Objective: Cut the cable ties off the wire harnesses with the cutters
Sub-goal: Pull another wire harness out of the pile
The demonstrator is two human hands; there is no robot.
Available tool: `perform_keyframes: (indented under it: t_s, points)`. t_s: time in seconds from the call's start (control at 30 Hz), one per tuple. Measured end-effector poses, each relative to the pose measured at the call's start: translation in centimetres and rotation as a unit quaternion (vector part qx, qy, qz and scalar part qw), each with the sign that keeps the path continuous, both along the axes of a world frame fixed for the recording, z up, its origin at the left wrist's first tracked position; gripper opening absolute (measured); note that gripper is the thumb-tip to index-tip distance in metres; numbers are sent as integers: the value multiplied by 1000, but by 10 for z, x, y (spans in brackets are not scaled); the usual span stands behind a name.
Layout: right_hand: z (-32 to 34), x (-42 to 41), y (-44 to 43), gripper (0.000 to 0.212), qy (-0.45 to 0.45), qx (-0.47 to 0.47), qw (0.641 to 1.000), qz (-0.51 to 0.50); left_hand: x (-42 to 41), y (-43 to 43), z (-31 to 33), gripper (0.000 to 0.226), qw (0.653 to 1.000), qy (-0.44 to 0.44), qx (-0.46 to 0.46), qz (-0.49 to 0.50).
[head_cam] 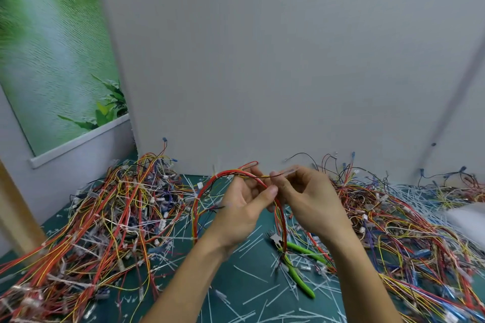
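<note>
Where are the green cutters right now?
In the head view the cutters lie on the teal mat, just below the right hand, under the hanging red wire harness, among cut white ties.

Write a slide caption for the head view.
The left hand and right hand hold up a looped wire harness while the green-handled cutters lie on the mat among cut cable ties.

My feed's bright, light diffuse, shadows faint. Left hand (244, 207) and right hand (312, 199) smear with motion blur. Fisheye bends the wall (288, 60) edges; wires (39, 296) at the near corners of the tabletop (236, 283) go soft.
</note>
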State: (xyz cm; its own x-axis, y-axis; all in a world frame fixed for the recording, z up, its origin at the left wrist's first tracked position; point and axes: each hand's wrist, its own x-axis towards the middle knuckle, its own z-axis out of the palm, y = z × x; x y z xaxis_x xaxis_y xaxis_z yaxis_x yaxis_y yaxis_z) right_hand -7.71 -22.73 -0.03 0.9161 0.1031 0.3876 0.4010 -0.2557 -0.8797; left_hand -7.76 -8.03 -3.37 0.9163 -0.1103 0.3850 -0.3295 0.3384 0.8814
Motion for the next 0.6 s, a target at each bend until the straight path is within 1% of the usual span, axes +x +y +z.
perform_keyframes:
  t_s: [0.1, 0.27, 0.43, 0.6]
  points:
    - [-1, 1, -1, 20, 8, -10, 1000, 4, 1, 1, 0, 37, 1000, -3, -13, 2]
    - [-3, 1, 1, 22, 20, -27, 999, 2, 2, 10, 0, 31, 999, -20, 49, -3]
    - [-2, -2, 4, 16, 29, 25, 999, 9, 1, 18, 2, 29, 997, -24, 70, -21]
    - [-6, -1, 7, 17, 30, 43, 999, 5, -1, 19, 5, 23, 997, -18, 80, -15]
